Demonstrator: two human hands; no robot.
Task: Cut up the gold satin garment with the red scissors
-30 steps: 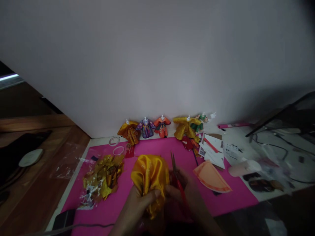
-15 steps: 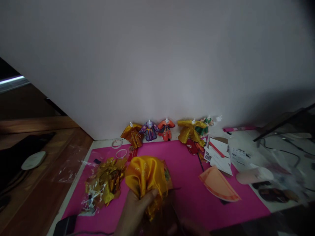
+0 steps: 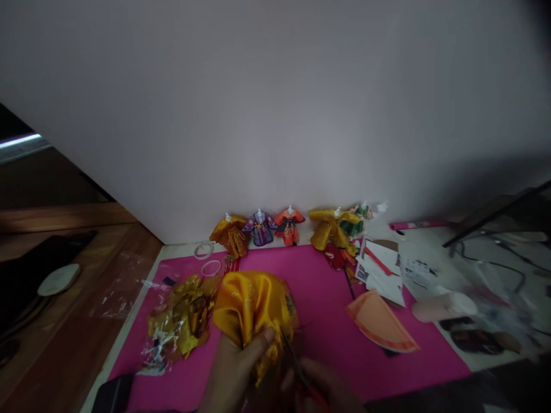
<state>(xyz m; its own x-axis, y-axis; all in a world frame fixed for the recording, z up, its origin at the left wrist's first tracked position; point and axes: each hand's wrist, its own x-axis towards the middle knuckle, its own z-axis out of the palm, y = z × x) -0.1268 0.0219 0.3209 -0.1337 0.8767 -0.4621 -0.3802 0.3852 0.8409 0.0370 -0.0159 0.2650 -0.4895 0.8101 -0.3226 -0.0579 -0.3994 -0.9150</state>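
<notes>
Bunched yellow satin cloth [image 3: 253, 298] with faint lettering is gripped by my left hand [image 3: 239, 364], its thumb pressed on the fabric. My right hand [image 3: 318, 384], dark and partly blurred at the bottom of the view, holds scissors [image 3: 295, 358] with what looks like a red handle. Their blade tips touch the right side of the cloth, where its edge hangs loose. Behind the cloth a patterned piece [image 3: 291, 304] shows in part. To the left lies a pile of gold fabric scraps [image 3: 189, 312].
A pink mat [image 3: 322, 287] covers the table. Small doll outfits [image 3: 260, 228] on stands line the wall. An orange fan-shaped cloth [image 3: 381, 324], papers [image 3: 381, 269] and a pale cylinder [image 3: 445, 307] lie right. Clear plastic [image 3: 118, 295] and a black object [image 3: 112, 394] lie left.
My right hand has risen, bringing the scissors up against the yellow cloth's right side. The cloth in my left hand has shifted slightly left and spread a little.
</notes>
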